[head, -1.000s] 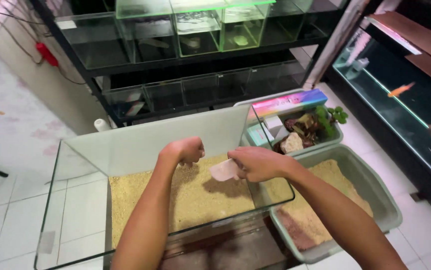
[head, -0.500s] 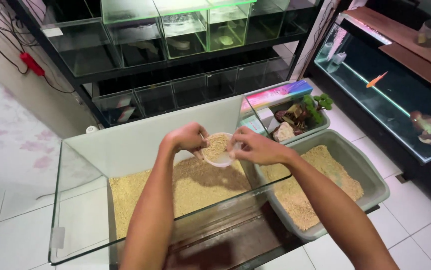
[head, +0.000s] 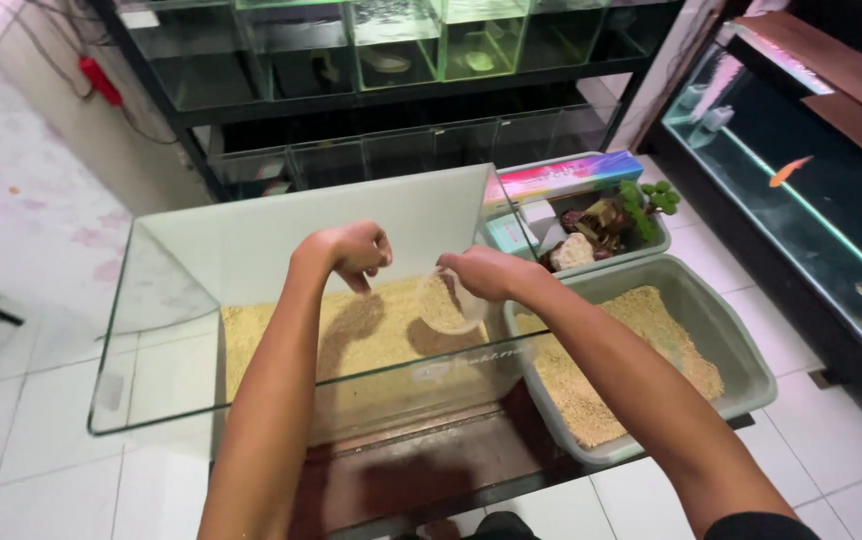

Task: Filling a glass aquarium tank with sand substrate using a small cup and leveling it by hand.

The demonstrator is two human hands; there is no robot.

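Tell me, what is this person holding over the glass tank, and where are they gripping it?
The right hand holds a small clear cup by its rim, tipped over the sand. The left hand holds nothing visible.

An open-topped glass tank leaves free passage from above onto its sand bed, while its clear walls bar any approach from the sides. To the right, a grey tub of sand presses against the tank, and a tray of plants and rocks crowds the far right corner.
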